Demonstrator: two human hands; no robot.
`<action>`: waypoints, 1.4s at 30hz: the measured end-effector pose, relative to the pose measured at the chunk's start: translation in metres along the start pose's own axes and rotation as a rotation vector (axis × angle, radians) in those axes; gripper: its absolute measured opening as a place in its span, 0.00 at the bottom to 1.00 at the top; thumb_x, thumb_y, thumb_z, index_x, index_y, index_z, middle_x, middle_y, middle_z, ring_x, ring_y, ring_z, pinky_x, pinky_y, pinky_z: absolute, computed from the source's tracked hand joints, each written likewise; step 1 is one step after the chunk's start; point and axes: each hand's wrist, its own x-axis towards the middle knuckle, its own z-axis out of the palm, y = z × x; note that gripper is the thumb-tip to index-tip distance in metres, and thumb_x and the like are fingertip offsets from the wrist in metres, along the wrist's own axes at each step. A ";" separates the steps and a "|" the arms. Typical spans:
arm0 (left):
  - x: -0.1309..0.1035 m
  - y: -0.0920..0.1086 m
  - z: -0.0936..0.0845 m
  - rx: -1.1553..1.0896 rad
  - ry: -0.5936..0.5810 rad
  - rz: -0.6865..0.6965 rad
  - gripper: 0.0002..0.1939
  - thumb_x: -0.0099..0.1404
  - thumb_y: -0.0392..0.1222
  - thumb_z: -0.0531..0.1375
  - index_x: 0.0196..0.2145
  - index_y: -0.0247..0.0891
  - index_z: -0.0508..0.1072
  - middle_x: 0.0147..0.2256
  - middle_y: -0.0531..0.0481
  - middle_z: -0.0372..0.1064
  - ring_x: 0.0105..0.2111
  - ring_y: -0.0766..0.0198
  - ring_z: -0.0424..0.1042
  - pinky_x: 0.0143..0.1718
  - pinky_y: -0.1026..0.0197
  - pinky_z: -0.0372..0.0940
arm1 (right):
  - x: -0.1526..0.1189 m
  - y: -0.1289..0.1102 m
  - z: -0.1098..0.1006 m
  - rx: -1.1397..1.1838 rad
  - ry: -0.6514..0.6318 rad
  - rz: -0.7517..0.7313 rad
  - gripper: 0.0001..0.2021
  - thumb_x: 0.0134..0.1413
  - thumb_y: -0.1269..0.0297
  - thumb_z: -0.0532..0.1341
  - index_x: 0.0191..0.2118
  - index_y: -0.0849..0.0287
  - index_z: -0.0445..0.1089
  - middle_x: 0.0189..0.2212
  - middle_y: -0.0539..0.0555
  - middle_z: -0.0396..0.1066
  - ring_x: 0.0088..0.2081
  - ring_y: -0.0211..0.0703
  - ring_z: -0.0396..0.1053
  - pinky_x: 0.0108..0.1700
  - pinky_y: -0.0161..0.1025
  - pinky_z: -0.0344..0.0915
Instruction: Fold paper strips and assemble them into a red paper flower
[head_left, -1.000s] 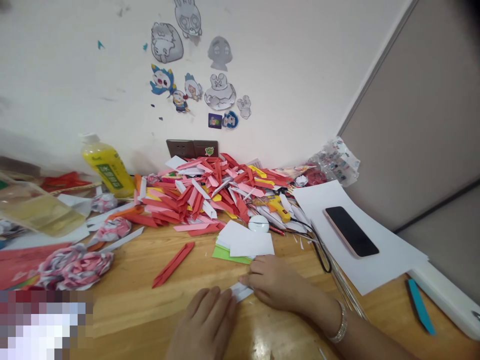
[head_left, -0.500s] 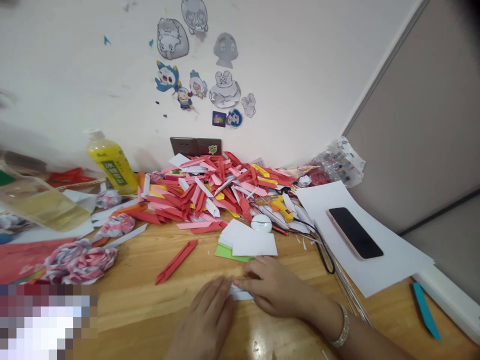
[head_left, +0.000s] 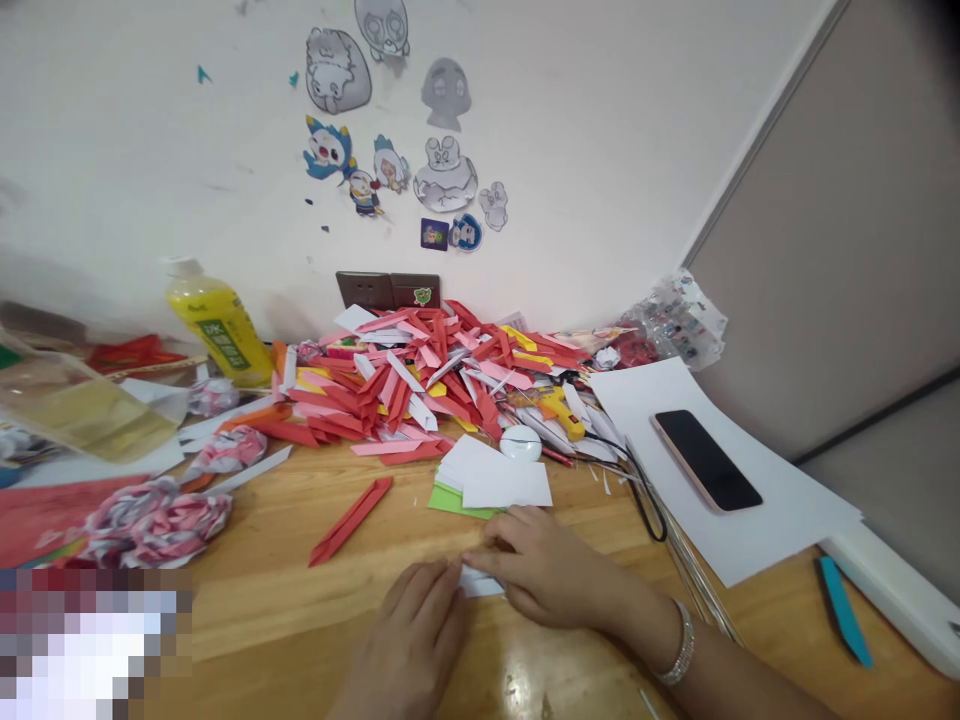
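Note:
A small piece of white paper (head_left: 481,584) lies on the wooden table between my hands, partly covered by their fingers. My left hand (head_left: 420,625) rests on its left end with fingers together, pressing it flat. From the right, my right hand (head_left: 544,570) holds the paper with thumb and bent fingers; a beaded bracelet (head_left: 679,645) is on that wrist. Just beyond my hands sits a stack of white cards (head_left: 506,482) with green sheets (head_left: 457,501) under it. One folded red strip (head_left: 351,521) lies to the left.
Behind is a heap of folded red, pink and white strips (head_left: 390,390), with a yellow glue gun (head_left: 561,413) and white round case (head_left: 520,443). A yellow bottle (head_left: 221,325) stands left. Right are a phone (head_left: 707,460) on white sheets (head_left: 787,510) and a teal cutter (head_left: 846,612).
The whole view has shifted slightly, so the scene sits a little higher and farther left. My hands stay on the white paper in nearly the same pose.

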 end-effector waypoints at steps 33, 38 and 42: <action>-0.006 -0.001 0.000 0.109 -0.140 0.065 0.18 0.63 0.25 0.44 0.40 0.34 0.72 0.39 0.44 0.77 0.41 0.59 0.75 0.39 0.59 0.70 | -0.003 0.000 -0.003 -0.141 -0.040 -0.011 0.19 0.57 0.68 0.55 0.55 0.52 0.61 0.44 0.58 0.64 0.41 0.46 0.58 0.41 0.42 0.57; -0.007 0.001 0.000 0.166 -0.123 0.088 0.18 0.64 0.26 0.44 0.40 0.33 0.72 0.40 0.44 0.77 0.42 0.58 0.75 0.41 0.59 0.69 | -0.004 0.003 -0.006 -0.132 -0.028 -0.045 0.15 0.60 0.66 0.52 0.51 0.46 0.65 0.42 0.55 0.65 0.38 0.44 0.60 0.39 0.41 0.58; -0.009 -0.001 -0.002 0.187 -0.138 0.090 0.19 0.64 0.27 0.44 0.41 0.35 0.72 0.41 0.46 0.77 0.42 0.59 0.75 0.41 0.60 0.68 | -0.006 0.005 -0.008 -0.053 -0.018 -0.024 0.14 0.58 0.66 0.54 0.49 0.50 0.67 0.45 0.57 0.65 0.42 0.46 0.60 0.43 0.43 0.59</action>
